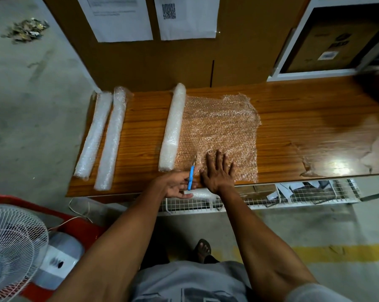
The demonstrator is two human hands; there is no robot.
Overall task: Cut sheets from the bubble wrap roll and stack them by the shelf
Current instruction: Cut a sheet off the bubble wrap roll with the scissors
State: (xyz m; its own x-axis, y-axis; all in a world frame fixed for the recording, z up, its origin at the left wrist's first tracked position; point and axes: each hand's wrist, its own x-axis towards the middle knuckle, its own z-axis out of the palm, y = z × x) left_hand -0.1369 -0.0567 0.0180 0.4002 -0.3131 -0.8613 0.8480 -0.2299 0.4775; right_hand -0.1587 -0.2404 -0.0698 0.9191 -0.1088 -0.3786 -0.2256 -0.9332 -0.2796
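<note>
Bubble wrap roll (173, 127) lies on a glossy wood-grain table (293, 118), a long white cylinder of dimpled plastic film running from the near edge toward the back. One unrolled sheet (219, 127) extends flat to the right of it, translucent, so the wood grain shows through the bubbled texture; its far and right edges are ragged. The right hand (216, 173) rests palm down, fingers spread and extended, on the near part of this sheet. The left hand (177, 185) grips blue-handled scissors (191, 174), whose slim metal blades point away from the person at the sheet's near edge, just right of the roll. Two further white rolls (101, 136) lie side by side at the table's left end. A white wire-mesh tray (260, 198) hangs below the near table edge.
</note>
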